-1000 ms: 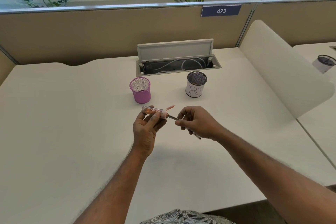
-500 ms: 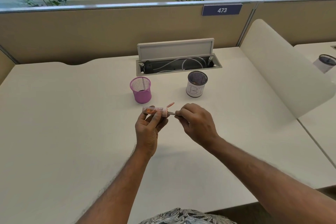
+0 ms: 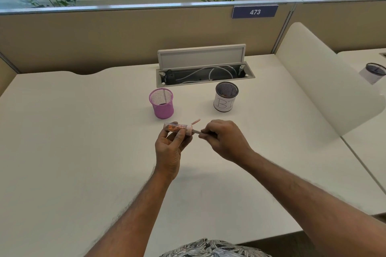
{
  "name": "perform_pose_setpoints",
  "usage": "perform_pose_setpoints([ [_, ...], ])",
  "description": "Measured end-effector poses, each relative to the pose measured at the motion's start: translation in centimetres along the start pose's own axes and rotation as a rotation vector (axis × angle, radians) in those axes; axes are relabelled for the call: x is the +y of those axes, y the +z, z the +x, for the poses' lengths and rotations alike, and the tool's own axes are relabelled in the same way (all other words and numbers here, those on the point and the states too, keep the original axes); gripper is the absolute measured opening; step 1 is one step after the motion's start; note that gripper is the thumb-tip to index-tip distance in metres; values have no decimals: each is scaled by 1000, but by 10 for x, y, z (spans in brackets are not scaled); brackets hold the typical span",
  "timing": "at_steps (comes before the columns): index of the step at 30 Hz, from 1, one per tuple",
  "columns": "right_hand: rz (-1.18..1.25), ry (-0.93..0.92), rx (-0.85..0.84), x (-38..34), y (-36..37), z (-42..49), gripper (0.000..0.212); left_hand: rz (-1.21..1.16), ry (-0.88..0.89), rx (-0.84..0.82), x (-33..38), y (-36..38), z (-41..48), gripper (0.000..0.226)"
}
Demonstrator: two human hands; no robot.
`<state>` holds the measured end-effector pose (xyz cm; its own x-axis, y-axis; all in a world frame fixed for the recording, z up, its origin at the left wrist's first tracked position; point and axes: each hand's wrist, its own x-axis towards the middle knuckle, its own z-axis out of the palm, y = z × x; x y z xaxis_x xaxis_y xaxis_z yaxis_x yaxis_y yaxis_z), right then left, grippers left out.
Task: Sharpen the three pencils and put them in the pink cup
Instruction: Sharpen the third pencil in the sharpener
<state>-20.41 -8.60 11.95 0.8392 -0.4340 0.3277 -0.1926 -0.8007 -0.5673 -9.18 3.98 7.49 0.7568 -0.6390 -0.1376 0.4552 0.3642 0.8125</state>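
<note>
The pencil (image 3: 196, 131) is held above the desk (image 3: 83, 131), in front of the pink mesh cup (image 3: 161, 104). Only a short stretch of it shows, its tip pushed into the pink end of a clear tube sharpener (image 3: 177, 127) and the rest hidden inside the right hand (image 3: 225, 140), whose fingers are curled round it and pinch it close to the sharpener. The left hand (image 3: 168, 148) grips the sharpener's barrel between thumb and fingers; orange-brown shavings lie inside the tube, and its small pink flap stands open. The pink cup stands upright on the desk, with something dark at its bottom that I cannot make out. To its right, well apart, stands a dark mesh cup (image 3: 226, 98) wrapped in white paper lettered "BI"; its contents are unclear. Behind both, an open cable tray (image 3: 205, 76) holds white cables.
</note>
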Motion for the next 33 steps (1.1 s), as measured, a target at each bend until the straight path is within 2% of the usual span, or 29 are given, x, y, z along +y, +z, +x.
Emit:
perform_pose_setpoints([
  [5, 258, 225, -127, 3, -4, 5, 7, 8, 9, -26, 3, -1, -1, 28],
  [9, 383, 335, -257, 5, -10, 10, 10, 20, 12, -42, 3, 0, -2, 33],
  [14, 673, 534, -391, 9, -16, 13, 13, 41, 7, -59, 3, -2, -3, 23],
  [18, 730, 632, -460, 13, -19, 13, 11, 70, 9, -56, 3, -1, -5, 25],
  [20, 668, 562, -432, 12, -18, 13, 10, 75, 18, -44, 3, 0, -5, 24],
  [22, 507, 439, -380, 9, -15, 11, 7, 58, 26, -28, 3, 1, -6, 24],
  [26, 210, 186, -161, 5, -5, 2, 9, 37, 39, -3, 3, 2, -7, 26],
  [29, -83, -18, -63, 3, 4, -6, 10, 55, 53, 7, 1, 2, -7, 24],
  [33, -74, -85, 23, 1, 10, -11, 10, 63, 68, 4, 0, 3, -7, 21],
])
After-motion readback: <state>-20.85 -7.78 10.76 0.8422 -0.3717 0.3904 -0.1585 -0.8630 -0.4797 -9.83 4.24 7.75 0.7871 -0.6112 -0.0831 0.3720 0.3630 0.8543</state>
